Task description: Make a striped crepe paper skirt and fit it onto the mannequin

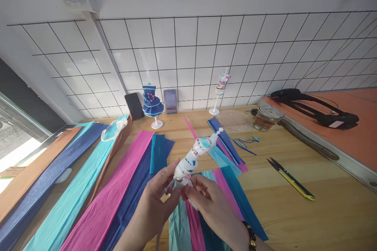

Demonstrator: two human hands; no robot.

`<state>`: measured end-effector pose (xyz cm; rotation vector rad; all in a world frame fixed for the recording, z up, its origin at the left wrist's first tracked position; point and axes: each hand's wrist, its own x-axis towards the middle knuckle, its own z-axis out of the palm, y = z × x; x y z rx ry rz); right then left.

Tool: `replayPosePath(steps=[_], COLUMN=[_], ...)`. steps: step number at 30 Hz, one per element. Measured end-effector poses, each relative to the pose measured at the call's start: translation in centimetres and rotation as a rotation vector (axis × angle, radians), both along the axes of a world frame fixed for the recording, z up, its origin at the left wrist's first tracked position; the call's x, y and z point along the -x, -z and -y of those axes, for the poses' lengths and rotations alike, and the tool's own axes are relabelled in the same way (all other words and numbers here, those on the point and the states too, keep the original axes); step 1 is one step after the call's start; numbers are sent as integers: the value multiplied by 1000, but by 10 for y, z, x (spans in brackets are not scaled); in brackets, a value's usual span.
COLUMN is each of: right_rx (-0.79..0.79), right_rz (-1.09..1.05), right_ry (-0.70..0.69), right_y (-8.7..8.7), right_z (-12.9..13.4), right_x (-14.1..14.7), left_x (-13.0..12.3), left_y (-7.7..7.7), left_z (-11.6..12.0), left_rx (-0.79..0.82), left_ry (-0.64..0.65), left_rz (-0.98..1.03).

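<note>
A small white dress-form mannequin [188, 162], dotted with torn bits of teal and pink, leans to the right above the table. My left hand [159, 194] grips its lower end with thumb and fingers. A whitish strip [185, 182], perhaps tape, lies at the mannequin's base, pinched by the fingertips of my right hand [207, 200]. A beaded bracelet circles my right wrist. Beneath both hands lie crepe paper strips in pale teal [178, 227], pink [194, 223] and dark teal [247, 204]. The mannequin's stand is mostly hidden by my hands.
Long crepe strips [108, 192] cover the left side. Along the wall stand a blue-dressed mannequin [152, 104], another mannequin [222, 84], a phone [134, 106] and a card [170, 102]. Rightward are a jar [267, 119], a clear dish [235, 120], yellow-black snips [291, 180] and a black strap [318, 110].
</note>
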<state>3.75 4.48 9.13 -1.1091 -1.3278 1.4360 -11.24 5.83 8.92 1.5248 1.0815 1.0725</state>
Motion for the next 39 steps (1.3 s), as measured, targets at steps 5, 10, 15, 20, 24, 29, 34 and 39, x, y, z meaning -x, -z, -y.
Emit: replayPosePath(steps=[5, 10, 15, 20, 24, 29, 34, 39], right_rx=[23, 126, 312, 293, 197, 164, 170, 185], right_rz=[-96, -246, -353, -358, -376, -322, -237, -101], right_ry=[-2, -43, -49, 42, 39, 37, 65, 35], right_y=[2, -1, -2, -1, 2, 5, 4, 6], right_z=[-1, 0, 4, 6, 5, 2, 0, 1], right_x=[0, -2, -6, -5, -1, 4, 3, -3], left_x=[-4, -3, -6, -10, -11, -15, -5, 6], left_y=[-2, -5, -7, -7, -8, -4, -5, -11], left_z=[3, 2, 1, 2, 2, 3, 1, -1], left_rx=[106, 141, 173, 254, 274, 273, 95, 23], left_ry=[15, 21, -72, -132, -132, -122, -81, -61], left_rz=[201, 284, 345, 384, 377, 327, 33, -128])
